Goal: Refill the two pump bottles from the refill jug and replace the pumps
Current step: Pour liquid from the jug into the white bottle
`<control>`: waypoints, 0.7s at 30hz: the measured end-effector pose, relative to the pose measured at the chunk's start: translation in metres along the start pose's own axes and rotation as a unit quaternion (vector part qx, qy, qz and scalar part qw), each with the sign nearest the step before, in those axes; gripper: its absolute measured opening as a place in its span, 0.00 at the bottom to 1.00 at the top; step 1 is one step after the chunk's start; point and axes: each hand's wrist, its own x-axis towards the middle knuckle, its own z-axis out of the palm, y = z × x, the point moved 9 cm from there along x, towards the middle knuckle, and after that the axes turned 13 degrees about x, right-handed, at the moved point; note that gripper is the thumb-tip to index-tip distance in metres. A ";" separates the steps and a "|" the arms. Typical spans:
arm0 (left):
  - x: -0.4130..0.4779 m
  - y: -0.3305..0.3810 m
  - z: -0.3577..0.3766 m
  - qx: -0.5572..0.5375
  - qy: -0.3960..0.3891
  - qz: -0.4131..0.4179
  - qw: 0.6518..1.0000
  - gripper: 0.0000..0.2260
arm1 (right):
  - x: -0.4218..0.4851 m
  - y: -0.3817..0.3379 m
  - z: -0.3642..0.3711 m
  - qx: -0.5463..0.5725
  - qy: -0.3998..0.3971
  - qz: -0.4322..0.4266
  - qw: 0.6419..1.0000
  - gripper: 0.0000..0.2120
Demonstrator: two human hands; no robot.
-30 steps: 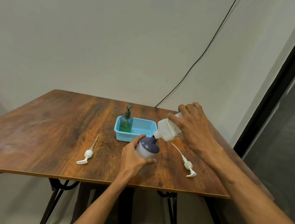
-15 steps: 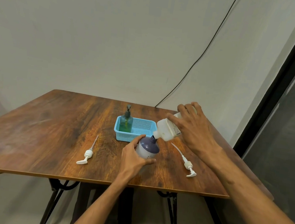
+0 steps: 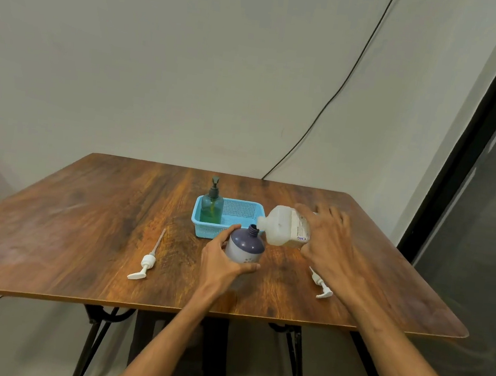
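Observation:
A purple pump bottle stands upright near the table's middle with its neck uncapped; my left hand grips its side. My right hand holds the white refill jug tipped sideways, its mouth just right of the bottle's neck and level with it. Two white pumps lie flat on the table: one pump to the left, the other pump to the right, partly hidden under my right wrist. A green pump bottle with its dark pump on stands in the blue basket.
The wooden table reaches to the wall behind. Its front edge is close to me and its right corner is rounded. A black cable runs down the wall to the table's back edge. A dark window frame stands at the right.
The jug has lowered and tilted back toward level, its mouth now off the bottle's neck. My left hand still grips the bottle.

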 end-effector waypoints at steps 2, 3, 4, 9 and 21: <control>0.002 -0.002 -0.001 0.001 0.004 -0.004 1.000 0.40 | -0.005 0.014 0.014 0.075 -0.015 0.053 0.996 0.34; 0.004 -0.003 -0.002 0.001 0.006 -0.007 1.000 0.40 | -0.008 0.021 0.021 0.121 -0.014 0.077 0.990 0.33; 0.005 -0.004 -0.002 0.000 0.008 -0.009 1.000 0.39 | -0.011 0.027 0.028 0.174 -0.009 0.099 0.980 0.33; 0.008 -0.010 0.000 -0.004 0.014 -0.027 1.000 0.38 | -0.029 0.048 0.071 0.388 0.032 0.220 0.894 0.39; 0.015 -0.032 0.013 0.028 0.005 -0.048 0.998 0.40 | -0.063 0.063 0.123 0.452 0.097 0.304 0.833 0.43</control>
